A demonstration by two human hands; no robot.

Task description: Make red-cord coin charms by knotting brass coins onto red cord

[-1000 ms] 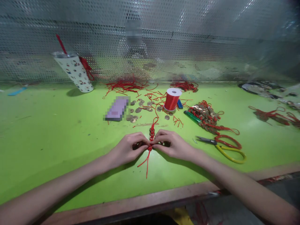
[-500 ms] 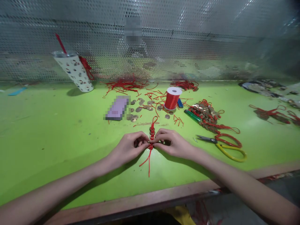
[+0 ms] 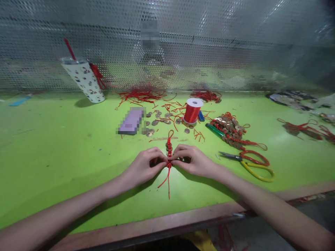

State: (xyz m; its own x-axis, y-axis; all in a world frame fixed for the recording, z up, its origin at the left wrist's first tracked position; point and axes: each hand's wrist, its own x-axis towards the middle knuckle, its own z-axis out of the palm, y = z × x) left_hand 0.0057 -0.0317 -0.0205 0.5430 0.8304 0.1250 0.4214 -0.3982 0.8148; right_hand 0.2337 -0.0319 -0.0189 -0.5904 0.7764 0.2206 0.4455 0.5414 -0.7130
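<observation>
Between my hands lies a knotted red cord strung with coins [image 3: 169, 143], its loop pointing away from me and two loose tails toward me. My left hand [image 3: 149, 163] pinches it from the left with thumb and forefinger. From the right, my right hand [image 3: 192, 159] pinches the same spot, fingertips almost touching the left ones. The part of the knot under my fingertips is hidden. To the right of my right hand lie scissors [image 3: 242, 158] with one orange and one yellow handle.
Loose coins [image 3: 155, 122] lie beyond my hands, beside a purple phone [image 3: 131, 120]. A red cord spool [image 3: 193, 111] stands near finished coin strings [image 3: 229, 127] and a green lighter [image 3: 215, 130]. A patterned cup [image 3: 85, 80] stands back left, before a perforated metal screen [image 3: 178, 52].
The cord's tails and loop have shifted slightly, the tails swinging a little to the right. Both hands keep their pinch in nearly the same place.
</observation>
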